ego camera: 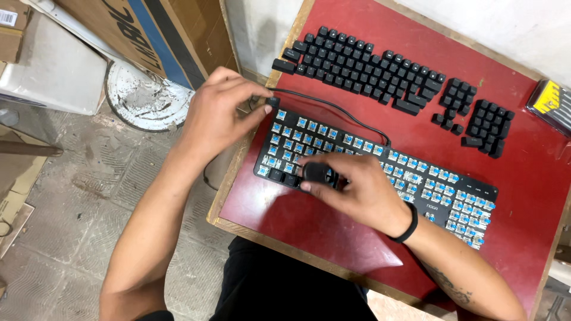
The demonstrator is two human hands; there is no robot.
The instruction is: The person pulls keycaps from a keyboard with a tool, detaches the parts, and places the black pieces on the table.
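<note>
On the red tabletop, a flat board with a worn wooden edge, lies a black keyboard stripped of most of its caps, so that rows of small square blue switches stand bare across its dark plate. It sits slantwise, its left end nearer the far edge of the table. The left hand rests at the keyboard's far left corner, fingers curled and thumb pressed toward them, pinching that corner just where the thin black cable leaves it. The right hand lies over the near left part of the keyboard, its fingers bent close around a long, smooth black key held low over the switches; a few caps remain in the near row just left of it. A black band circles the right wrist. Farther back on the table, the loose black keycaps are laid out in tidy rows, matte and blocky, with smaller clusters to the right. At the far right edge sits a yellow and black case. Left of the table, on the rough grey floor, stands a round white bucket lid crusted with paint, beside cardboard boxes.
</note>
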